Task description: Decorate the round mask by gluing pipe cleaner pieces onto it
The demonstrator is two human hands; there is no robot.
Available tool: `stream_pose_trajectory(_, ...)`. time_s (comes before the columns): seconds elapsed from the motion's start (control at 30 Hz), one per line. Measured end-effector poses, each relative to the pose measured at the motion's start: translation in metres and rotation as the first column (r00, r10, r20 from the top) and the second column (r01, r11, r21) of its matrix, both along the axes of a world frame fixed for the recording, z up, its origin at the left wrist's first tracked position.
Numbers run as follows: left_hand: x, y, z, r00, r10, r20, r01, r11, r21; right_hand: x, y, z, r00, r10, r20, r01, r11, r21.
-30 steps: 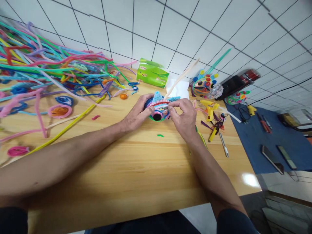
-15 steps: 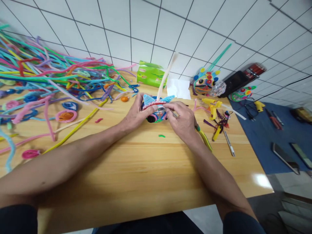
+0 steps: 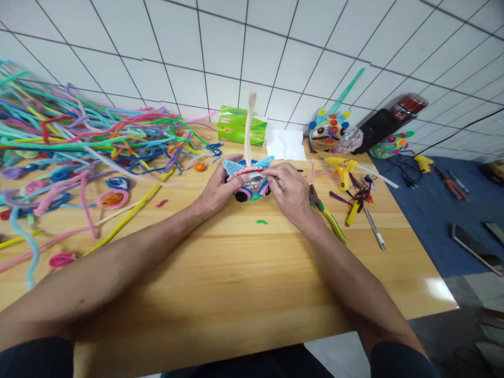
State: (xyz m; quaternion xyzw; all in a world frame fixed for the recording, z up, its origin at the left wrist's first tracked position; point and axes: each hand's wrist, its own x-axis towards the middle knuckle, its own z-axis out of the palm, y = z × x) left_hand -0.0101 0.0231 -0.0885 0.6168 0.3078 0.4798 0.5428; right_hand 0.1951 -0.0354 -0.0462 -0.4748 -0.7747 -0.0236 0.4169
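Between my hands is a pipe-cleaner animal head [image 3: 255, 195] with light blue pointed ears, a pink and red band and round black eyes. A pale beige pipe cleaner [image 3: 249, 128] stands up from its top. My left hand [image 3: 222, 184] grips the head's left side, thumb lying along the band. At the right end of the band, the fingertips of my right hand [image 3: 289, 191] are pinched against the head below the right ear. Whether they hold a separate small piece is hidden. Green-and-yellow pliers [image 3: 329, 218] lie beside my right wrist.
Loose colourful pipe cleaners [image 3: 98, 131] are heaped at the left. A green tissue pack [image 3: 236, 126] and white paper [image 3: 285, 145] lie near the tiled wall. At the right are a finished-looking pipe-cleaner head [image 3: 327, 131], a yellow glue gun [image 3: 342, 170] and a pen [image 3: 375, 229].
The beige pipe cleaner now stands more upright, having leaned right before. The head is tipped slightly in my hands, and both hands keep their hold. The camera view has shifted a little.
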Motion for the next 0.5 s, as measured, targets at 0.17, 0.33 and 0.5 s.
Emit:
stream_pose_trajectory(0.17,0.0009,0.0014,-0.0014,1.0,-0.006,0.029,0.006,0.999,-0.032,0.0008,-0.0012,-0.0034,0.994,0.014,0.106,-0.02,0.998,0.056)
stream_pose_trajectory(0.33,0.0011,0.0015,-0.0022,0.999,0.017,0.041,-0.015,0.999,-0.042,0.0028,0.0016,-0.0079,0.98,-0.084,0.182,0.063,0.991,0.118)
stream_pose_trajectory(0.5,0.0008,0.0017,-0.0016,0.999,0.005,0.05,-0.003,1.0,-0.03,0.0028,0.0025,-0.0095,0.981,-0.078,0.175,0.059,0.992,0.114)
